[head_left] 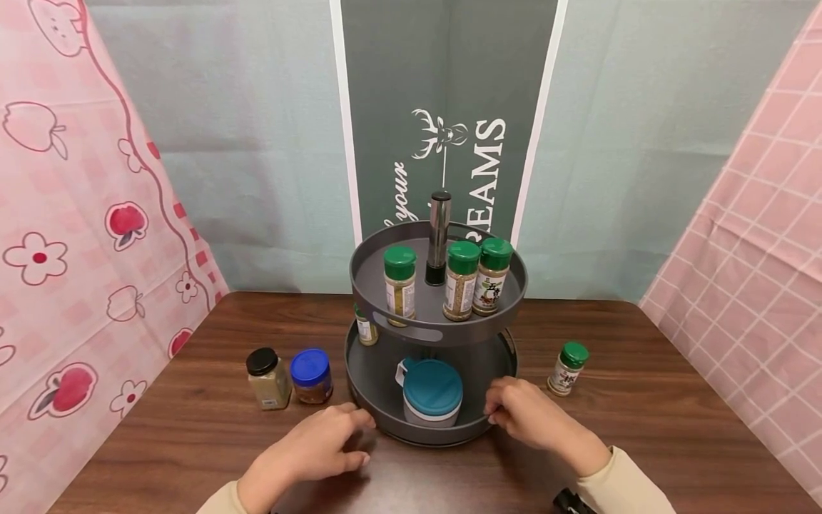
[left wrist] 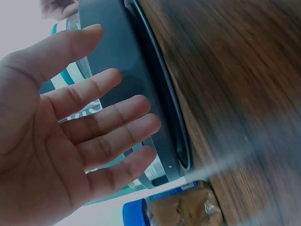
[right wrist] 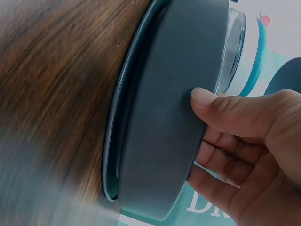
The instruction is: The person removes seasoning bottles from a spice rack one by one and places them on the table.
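A dark grey two-tier turntable rack [head_left: 411, 335] stands on the table. My right hand [head_left: 523, 414] grips the rim of its lower tier at the front right; in the right wrist view the thumb [right wrist: 204, 96] lies on the outer wall and the fingers go over the rim. Beside the lower tier's front left, my left hand [head_left: 321, 442] has its fingers spread and holds nothing. A jar with a teal lid [head_left: 433, 387] sits in the lower tier, and a small green-capped bottle [head_left: 367, 328] stands at its back left. Three green-capped spice bottles [head_left: 460, 282] stand on the upper tier.
Left of the rack, a black-lidded jar [head_left: 270, 382] and a blue-lidded jar [head_left: 312, 375] stand on the wooden table [head_left: 616, 464]. To the right stands a green-capped spice bottle [head_left: 568, 370]. A metal post [head_left: 439, 232] rises from the rack's middle. Patterned cloths hang around the table.
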A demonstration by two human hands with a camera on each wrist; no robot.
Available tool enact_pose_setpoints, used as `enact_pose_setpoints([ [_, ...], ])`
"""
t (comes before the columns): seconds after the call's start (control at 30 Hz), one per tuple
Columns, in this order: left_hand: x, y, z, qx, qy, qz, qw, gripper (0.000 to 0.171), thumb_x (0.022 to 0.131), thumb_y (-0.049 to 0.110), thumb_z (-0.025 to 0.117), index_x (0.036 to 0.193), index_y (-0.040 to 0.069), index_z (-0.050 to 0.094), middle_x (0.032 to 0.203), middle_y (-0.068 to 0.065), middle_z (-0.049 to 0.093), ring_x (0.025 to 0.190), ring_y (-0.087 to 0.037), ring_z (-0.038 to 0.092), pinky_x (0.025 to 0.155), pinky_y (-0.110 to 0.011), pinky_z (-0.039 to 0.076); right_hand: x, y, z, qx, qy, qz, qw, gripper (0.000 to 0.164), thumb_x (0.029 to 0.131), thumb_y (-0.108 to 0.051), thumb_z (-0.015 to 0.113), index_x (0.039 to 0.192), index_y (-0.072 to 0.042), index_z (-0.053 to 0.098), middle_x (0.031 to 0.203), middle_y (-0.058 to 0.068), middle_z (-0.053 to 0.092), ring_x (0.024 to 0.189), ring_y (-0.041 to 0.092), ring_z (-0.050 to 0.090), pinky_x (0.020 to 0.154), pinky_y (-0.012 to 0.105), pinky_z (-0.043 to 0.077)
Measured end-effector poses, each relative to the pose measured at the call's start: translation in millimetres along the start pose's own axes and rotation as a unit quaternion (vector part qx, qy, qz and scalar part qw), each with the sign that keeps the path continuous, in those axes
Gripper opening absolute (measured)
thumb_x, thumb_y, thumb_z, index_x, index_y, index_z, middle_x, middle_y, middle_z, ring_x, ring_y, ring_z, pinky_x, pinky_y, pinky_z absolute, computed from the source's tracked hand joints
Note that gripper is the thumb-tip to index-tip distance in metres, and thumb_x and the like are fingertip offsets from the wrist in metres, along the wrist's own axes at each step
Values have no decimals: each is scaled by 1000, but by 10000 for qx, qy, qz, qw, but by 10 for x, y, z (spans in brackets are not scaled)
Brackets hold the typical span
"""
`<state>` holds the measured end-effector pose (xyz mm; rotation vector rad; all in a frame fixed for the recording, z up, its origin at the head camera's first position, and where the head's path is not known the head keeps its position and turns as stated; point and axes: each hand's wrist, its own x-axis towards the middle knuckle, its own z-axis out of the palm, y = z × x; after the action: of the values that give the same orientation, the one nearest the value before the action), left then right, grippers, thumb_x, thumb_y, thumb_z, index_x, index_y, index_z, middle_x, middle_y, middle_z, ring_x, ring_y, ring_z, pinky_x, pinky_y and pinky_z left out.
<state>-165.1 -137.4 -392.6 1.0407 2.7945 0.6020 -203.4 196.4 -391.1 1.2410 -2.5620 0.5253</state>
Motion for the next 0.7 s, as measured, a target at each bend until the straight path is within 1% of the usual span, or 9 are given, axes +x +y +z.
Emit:
enact_pose_setpoints([
  [0.13,13,71,12,52,-17,135,9999,31,77,30,68,102,12,62,92,2,58,72,-3,45,62,-27,48,-19,64,-27,180,-53,78,9998,24,64,3,71,67,-19,61,69,-10,56,67,4,52,54,26,49],
  [0.3,43,142,38,13,-123,322,9994,31,79,31,68,104,13,62,92,3,58,71,-2,45,61,-24,47,-36,118,-54,332,-116,237,9991,22,65,1,72,68,-19,63,70,-11,57,68,4,53,56,28,50],
  [0.5,105,188,84,134,-84,536,9984,30,79,29,67,105,14,62,95,3,58,71,-1,45,60,-20,45,-51,178,-86,559,-227,496,9970,19,67,-3,72,71,-20,65,74,-11,58,69,5,54,58,29,51],
  [0.7,139,216,109,151,-40,646,9978,29,79,28,67,103,13,63,95,2,58,70,-1,45,58,-18,43,-63,214,-101,641,-263,578,9959,18,67,-4,72,72,-20,65,75,-12,59,69,6,54,58,28,50],
])
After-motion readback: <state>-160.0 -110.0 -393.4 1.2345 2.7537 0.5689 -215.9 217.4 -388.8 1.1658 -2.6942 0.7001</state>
